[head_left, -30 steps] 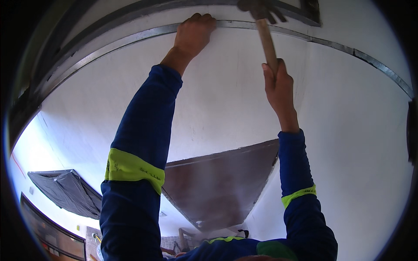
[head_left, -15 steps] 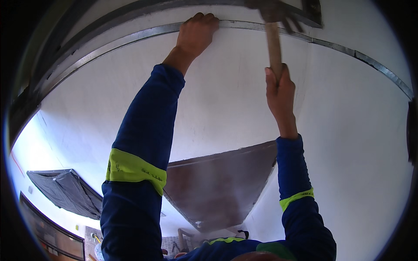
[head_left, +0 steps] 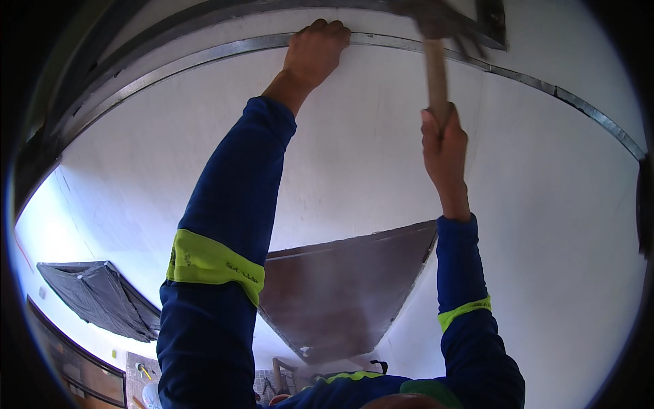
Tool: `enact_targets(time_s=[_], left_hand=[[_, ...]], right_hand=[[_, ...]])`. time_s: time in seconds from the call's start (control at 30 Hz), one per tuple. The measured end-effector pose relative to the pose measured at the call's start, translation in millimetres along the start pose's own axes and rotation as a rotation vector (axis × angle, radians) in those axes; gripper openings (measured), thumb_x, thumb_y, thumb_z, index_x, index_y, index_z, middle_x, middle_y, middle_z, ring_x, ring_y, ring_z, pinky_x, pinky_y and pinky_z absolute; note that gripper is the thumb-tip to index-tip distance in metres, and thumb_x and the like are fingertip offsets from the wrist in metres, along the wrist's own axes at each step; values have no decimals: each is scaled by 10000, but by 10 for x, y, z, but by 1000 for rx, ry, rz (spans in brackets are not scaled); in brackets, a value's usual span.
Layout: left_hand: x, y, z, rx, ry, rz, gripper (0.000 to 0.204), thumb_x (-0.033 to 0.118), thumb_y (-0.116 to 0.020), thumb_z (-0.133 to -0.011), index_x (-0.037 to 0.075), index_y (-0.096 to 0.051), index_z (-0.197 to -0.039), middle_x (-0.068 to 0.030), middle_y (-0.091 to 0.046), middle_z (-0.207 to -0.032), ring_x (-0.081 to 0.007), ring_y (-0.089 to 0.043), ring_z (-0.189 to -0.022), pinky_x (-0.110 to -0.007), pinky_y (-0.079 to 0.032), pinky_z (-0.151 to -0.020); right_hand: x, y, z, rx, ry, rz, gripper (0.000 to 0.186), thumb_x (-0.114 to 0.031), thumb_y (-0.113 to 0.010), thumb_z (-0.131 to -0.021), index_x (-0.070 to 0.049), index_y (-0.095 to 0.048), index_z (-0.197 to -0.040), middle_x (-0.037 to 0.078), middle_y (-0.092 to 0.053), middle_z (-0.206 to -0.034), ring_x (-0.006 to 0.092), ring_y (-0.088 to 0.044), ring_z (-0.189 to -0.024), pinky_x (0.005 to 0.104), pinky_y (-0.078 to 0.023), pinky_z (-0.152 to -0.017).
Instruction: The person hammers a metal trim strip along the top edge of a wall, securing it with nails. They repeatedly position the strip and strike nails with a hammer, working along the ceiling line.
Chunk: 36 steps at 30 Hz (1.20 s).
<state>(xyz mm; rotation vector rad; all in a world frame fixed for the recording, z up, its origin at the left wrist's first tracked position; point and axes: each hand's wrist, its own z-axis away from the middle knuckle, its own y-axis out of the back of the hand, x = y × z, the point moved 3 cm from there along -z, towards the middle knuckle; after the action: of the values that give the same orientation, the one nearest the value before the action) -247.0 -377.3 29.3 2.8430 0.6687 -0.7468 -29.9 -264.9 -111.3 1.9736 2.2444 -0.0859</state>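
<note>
Both arms, in dark blue sleeves with yellow-green bands, are raised against a white wall. Left hand (head_left: 315, 53): fingers curled, pressed on the grey metal track (head_left: 204, 54) that runs in an arc along the top of the wall. Right hand (head_left: 444, 144): closed around the lower end of a wooden handle; the hammer (head_left: 436, 48) stands nearly upright, its dark head blurred, at the track just right of the left hand. Below, between the arms, a brown flat panel (head_left: 340, 293) is seen. Lower left: a dark sheet-covered rectangular shape (head_left: 99, 296). Packages, labels, containers: too small to tell.
</note>
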Motion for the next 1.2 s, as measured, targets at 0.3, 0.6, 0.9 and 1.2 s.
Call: enact_targets(time_s=[0.3, 0.6, 0.9, 1.2], left_hand=[[-8, -18, 28, 8, 8, -9, 82, 144, -738, -844, 125, -658, -847, 14, -624, -857, -198, -648, -848, -357, -611, -696], [-1, -18, 25, 17, -6, -7, 18, 110, -679, -845, 128, -675, -844, 18, -650, -894, -192, -670, -895, -357, -623, -701], [4, 0, 12, 32, -12, -54, 47, 106, -697, -828, 125, -658, -845, 13, -615, -848, -186, -647, -828, -347, -609, -653], [-10, -49, 30, 49, -17, -26, 36, 118, -690, -848, 120, -655, -840, 6, -616, -851, -193, -646, -826, -355, -609, -660]], right_hand=[[101, -283, -177, -7, 179, 287, 274, -329, -549, -1053, -56, -567, -1051, -11, -582, -714, 145, -537, -541, 280, -412, -477], [-69, 20, 77, 218, 251, -477, 234, -293, -544, -1048, -83, -529, -946, -11, -491, -685, 68, -438, -548, 227, -345, -462], [173, -172, -155, 88, 131, 131, 331, -345, -586, -1052, -18, -532, -1043, 106, -547, -632, 183, -558, -520, 340, -446, -493], [-101, -95, -209, 103, 487, 38, 173, -209, -547, -1038, -52, -552, -965, 31, -550, -662, 161, -517, -562, 286, -442, -540]])
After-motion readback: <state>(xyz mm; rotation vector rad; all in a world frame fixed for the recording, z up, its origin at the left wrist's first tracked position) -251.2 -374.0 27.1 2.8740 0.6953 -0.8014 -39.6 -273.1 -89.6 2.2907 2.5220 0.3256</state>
